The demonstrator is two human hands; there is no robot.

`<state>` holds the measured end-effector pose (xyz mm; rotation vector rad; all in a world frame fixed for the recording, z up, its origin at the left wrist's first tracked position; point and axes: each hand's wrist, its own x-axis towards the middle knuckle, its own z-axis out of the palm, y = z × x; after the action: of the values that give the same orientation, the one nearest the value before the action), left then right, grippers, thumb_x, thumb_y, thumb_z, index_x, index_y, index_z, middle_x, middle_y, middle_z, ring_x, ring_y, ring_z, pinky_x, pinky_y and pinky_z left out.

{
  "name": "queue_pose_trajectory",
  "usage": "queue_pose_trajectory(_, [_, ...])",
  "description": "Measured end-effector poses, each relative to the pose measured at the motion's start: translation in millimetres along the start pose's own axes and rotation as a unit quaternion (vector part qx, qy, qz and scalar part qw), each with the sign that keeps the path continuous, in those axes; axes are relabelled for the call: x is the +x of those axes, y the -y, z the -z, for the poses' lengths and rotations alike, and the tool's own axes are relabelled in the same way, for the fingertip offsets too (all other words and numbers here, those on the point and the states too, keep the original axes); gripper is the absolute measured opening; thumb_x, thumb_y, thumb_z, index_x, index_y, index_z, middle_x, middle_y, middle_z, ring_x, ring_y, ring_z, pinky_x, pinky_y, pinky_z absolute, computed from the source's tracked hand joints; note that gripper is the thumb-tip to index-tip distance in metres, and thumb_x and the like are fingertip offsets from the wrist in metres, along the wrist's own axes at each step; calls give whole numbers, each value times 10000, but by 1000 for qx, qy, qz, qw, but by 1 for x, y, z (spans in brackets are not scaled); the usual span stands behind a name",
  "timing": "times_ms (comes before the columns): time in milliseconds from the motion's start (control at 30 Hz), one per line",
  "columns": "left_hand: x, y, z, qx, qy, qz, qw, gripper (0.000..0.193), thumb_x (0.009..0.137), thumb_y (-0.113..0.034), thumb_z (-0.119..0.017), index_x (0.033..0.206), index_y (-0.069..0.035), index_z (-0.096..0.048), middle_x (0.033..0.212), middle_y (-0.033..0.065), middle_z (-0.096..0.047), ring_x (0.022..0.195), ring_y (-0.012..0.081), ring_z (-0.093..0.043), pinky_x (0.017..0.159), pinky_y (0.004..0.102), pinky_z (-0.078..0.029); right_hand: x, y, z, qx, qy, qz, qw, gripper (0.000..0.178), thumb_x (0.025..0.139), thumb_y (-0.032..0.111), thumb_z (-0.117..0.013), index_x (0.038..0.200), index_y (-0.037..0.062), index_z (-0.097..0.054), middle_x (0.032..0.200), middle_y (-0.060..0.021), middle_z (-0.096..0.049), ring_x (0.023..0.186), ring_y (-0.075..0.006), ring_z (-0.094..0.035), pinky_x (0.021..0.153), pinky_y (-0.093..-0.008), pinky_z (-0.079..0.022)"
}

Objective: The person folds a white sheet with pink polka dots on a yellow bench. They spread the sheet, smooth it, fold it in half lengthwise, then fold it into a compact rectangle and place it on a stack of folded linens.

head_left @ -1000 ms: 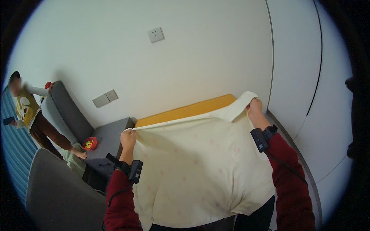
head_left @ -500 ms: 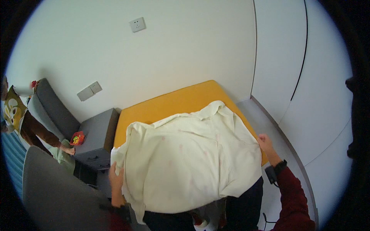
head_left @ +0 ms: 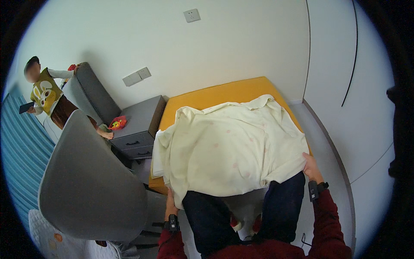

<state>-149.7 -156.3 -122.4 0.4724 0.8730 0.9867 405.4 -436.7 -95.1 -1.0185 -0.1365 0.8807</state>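
A cream cloth garment (head_left: 215, 151) with faint pink spots lies spread and wrinkled over a yellow padded bench (head_left: 202, 96), its near edge hanging over my knees. At the garment's lower left corner, my left hand (head_left: 171, 203) is closed on the hem, with its fingers partly hidden by the fabric. My right hand (head_left: 312, 168) pinches the right edge with thumb and fingers. Folded white cloth (head_left: 158, 157) shows under the garment's left side.
Left of the bench stands a grey nightstand (head_left: 142, 114) with a red basket (head_left: 117, 122) on it. A grey chair (head_left: 92, 181) fills the near left. Behind it, another person (head_left: 47, 93) holds a dark flat object (head_left: 26, 107). White cabinet doors (head_left: 330, 52) stand at the right.
My left hand has gone from the garment's left side to its lower left corner. My right hand is lower along the right edge. The view has shifted, showing more of the other person.
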Motion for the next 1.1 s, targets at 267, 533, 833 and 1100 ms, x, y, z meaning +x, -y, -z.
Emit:
queue_pose_trajectory(267, [-13, -3, 28, -52, 55, 41, 996, 538, 928, -355, -541, 1362, -72, -395, 1332, 122, -488, 1167, 279, -512, 975, 445, -434, -39, 3, 13, -9, -22, -7, 1000, 410, 888, 213, -599, 1222, 1, -495, 1136, -111, -590, 976, -199, -581, 859, -298, -477])
queue_pose_trajectory(533, [-37, -51, 44, -169, 89, -63, 979, 504, 945, -313, -502, 1350, -36, -383, 1343, 137, -468, 1196, 328, -474, 999, 504, -385, -54, 18, -8, -117, -11, -42, 992, 430, 867, 307, -650, 1154, 10, -531, 1096, -104, -610, 942, -158, -602, 797, -278, -495])
queue_pose_trajectory(833, [-64, 21, 18, 60, 57, 66, 994, 577, 960, -415, -438, 1404, -60, -337, 1450, 117, -333, 1303, 315, -334, 1051, 483, -312, -75, 22, -54, -72, 59, 29, 995, 483, 896, 253, -611, 1265, -30, -477, 1209, -133, -574, 1081, -227, -564, 946, -338, -438])
queue_pose_trajectory(1100, [-17, 21, 39, -210, 26, 57, 976, 437, 959, -285, -456, 1297, -7, -466, 1302, 144, -503, 1170, 290, -490, 965, 428, -429, -47, 20, -14, -103, -15, 116, 988, 426, 898, 238, -592, 1232, -12, -503, 1132, -117, -604, 978, -202, -598, 865, -326, -481])
